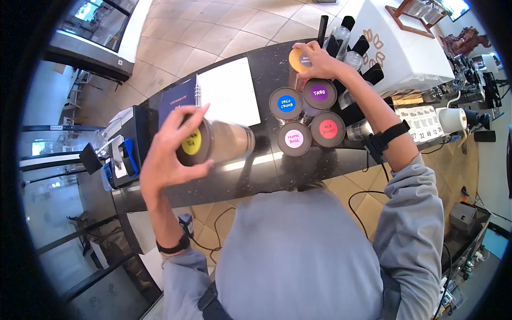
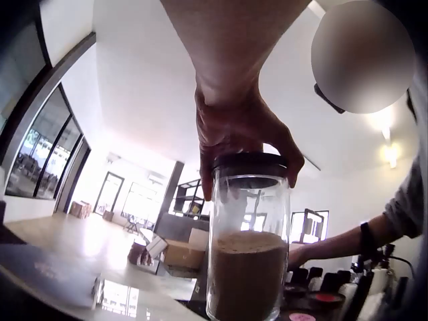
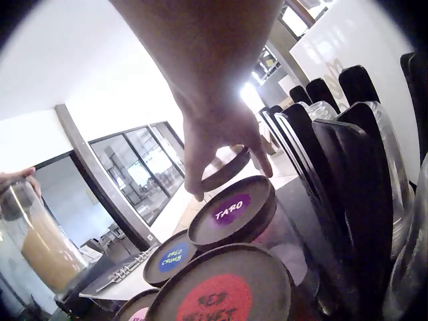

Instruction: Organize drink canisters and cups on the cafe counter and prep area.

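My left hand [image 1: 165, 154] grips a clear jar of light brown powder [image 1: 232, 140] by its dark, yellow-labelled lid, fingers and thumb spread round the rim. The left wrist view shows the powder [image 2: 247, 274] filling about half of the glass. At the far side of the counter, my right hand [image 1: 322, 64] holds a second jar with an orange-yellow label [image 1: 300, 58] by its lid. Near that hand stand the purple TARO jar [image 1: 319, 93], the blue OREO CRUMB jar [image 1: 286, 103], the RED VELVET jar [image 1: 328, 129] and the pink-labelled FRAPPE BASE jar [image 1: 294, 138].
An open ring binder with white pages [image 1: 229, 90] lies on the dark counter [image 1: 269, 61], beside a dark blue BEVERAGES cover [image 1: 178, 96]. Several clear containers with black handles [image 3: 361, 120] crowd the right. A blue-edged device [image 1: 128, 157] stands at the left end.
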### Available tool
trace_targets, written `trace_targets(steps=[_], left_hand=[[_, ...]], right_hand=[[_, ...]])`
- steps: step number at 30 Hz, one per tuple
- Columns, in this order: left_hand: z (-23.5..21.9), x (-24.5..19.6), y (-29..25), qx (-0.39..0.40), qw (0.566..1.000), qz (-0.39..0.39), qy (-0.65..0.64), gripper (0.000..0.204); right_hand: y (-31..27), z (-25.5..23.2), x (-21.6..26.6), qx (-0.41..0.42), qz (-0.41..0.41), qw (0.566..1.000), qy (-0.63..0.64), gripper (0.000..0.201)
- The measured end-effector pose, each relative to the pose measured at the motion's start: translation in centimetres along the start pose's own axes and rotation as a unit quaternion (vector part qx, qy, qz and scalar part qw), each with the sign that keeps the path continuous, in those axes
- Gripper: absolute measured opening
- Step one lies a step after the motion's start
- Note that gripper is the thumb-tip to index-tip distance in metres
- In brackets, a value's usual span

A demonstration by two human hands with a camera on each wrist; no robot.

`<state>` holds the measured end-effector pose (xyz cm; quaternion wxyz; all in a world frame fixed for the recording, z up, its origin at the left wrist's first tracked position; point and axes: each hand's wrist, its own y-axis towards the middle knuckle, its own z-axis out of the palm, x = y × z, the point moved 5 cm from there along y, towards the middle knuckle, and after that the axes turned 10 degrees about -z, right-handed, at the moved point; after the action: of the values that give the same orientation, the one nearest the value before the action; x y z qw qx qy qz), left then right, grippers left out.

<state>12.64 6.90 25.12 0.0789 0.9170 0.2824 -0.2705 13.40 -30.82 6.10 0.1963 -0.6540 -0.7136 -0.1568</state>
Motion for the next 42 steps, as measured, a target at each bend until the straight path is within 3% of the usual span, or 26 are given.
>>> trace_targets(steps=[6,12,18,21,28,29,42], left_hand=[[-4.2,-1.5,4.6,-0.038,0.998,0.033,0.039,0.088],[-3.8,-0.5,10.9,-0.062,0.996,0.061,0.031,0.086],[2.1,3.2,17.5,-0.082,0.995,0.053,0.031,0.083],[5.6,5.1,20.3,-0.053,0.998,0.012,0.033,0.085],[13.1,6.4,23.6,-0.021,0.996,0.01,0.088,0.087],[14.1,6.8,23.8,0.016,0.997,-0.019,0.07,0.09],[18.3,7.5,23.6,0.035,0.993,-0.014,0.114,0.097]], right_hand=[[0.0,-0.1,0.3,0.018,0.024,1.0,-0.006,0.098],[0.2,0.3,0.0,0.02,0.031,0.999,0.003,0.1],[0.2,0.4,0.0,0.013,0.038,0.999,-0.005,0.1],[0.1,0.6,0.0,0.001,0.038,0.999,0.005,0.1],[-0.1,0.4,0.5,-0.001,0.053,0.999,-0.004,0.1],[-0.1,0.4,0.5,-0.003,0.056,0.998,0.004,0.1],[-0.1,0.6,0.2,-0.011,0.039,0.999,0.0,0.104]])
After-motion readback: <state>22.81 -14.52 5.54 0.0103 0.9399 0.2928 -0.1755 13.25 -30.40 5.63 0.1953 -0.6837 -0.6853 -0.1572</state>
